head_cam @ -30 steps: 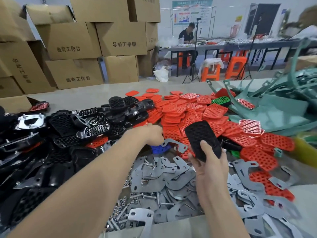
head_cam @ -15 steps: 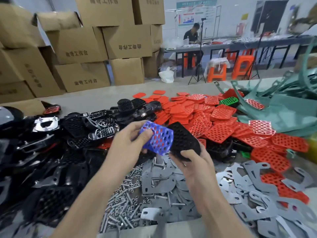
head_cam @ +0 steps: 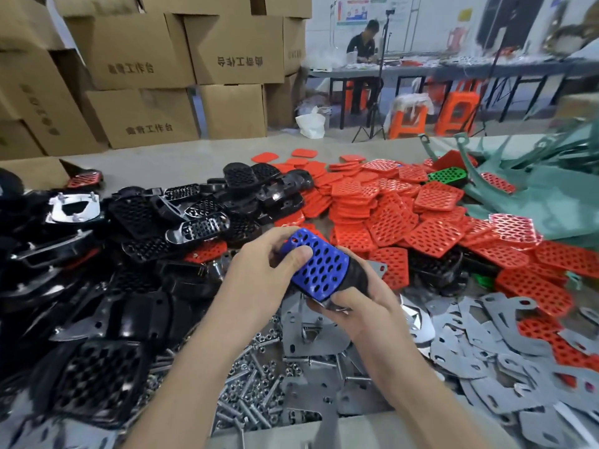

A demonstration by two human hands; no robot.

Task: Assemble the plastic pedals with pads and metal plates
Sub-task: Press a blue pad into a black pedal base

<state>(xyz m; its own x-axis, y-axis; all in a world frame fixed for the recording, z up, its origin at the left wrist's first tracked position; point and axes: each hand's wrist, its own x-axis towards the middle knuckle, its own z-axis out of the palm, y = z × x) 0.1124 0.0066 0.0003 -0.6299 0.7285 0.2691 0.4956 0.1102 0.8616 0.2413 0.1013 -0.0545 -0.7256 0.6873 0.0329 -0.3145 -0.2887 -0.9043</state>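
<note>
Two hands hold one assembly above the heap of metal plates: the blue pad lies on the black pedal. If the pad is not lined up with the pedal, a hard push could leave it crooked, or it could slip down among the bolts and nuts. The left hand curls around the far end, thumb pressing on the pad. The right hand grips the pedal's near end from below. Whether the pad is fully seated is hard to see.
</note>
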